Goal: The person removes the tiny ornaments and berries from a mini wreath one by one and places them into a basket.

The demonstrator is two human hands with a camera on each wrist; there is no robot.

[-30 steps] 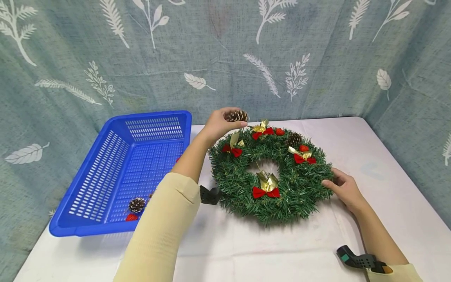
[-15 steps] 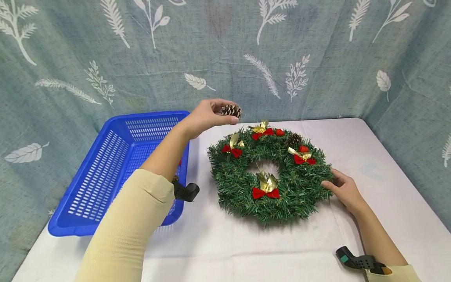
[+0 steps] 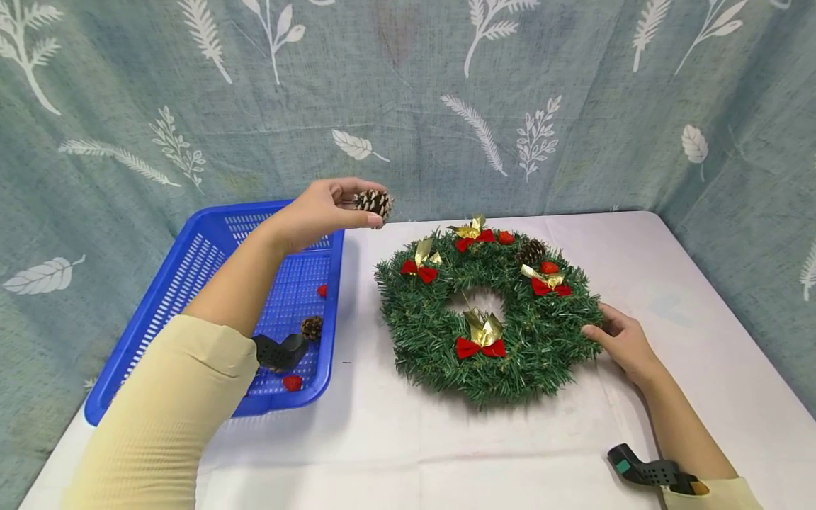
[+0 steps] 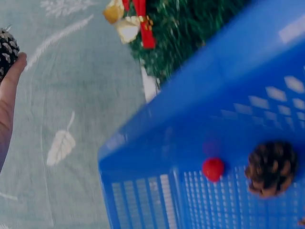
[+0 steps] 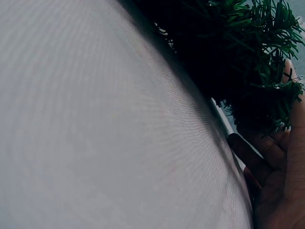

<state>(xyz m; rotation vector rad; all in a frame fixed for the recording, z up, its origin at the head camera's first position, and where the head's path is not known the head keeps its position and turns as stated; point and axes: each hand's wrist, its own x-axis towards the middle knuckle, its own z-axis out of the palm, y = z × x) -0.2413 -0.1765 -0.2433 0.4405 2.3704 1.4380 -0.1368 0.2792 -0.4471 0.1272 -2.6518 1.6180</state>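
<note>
Between the thumb and fingers of my left hand [image 3: 319, 211] is a brown pine cone [image 3: 375, 204] with pale-tipped scales. That hand is raised above the far right corner of the blue basket [image 3: 328, 347]. In the left wrist view, the pine cone [image 4: 6, 53] shows at the left edge. A green wreath [image 3: 542, 333] lies on the table, bearing red bows with gold ribbon, red berries and a pine cone. My right hand [image 3: 627, 346] grips the wreath's right edge, thumb on top; in the right wrist view its fingers [image 5: 252, 157] reach beneath the greenery.
Inside the basket lie a small pine cone [image 3: 312, 327] and red berries [image 3: 292, 383]; my left forearm hides part of it. White cloth [image 3: 408, 439] covers the table. A patterned grey-blue curtain [image 3: 408, 92] hangs behind.
My left hand has moved left with the pine cone, from over the wreath's far left edge to the basket's far right corner. The right hand and wreath have stayed put.
</note>
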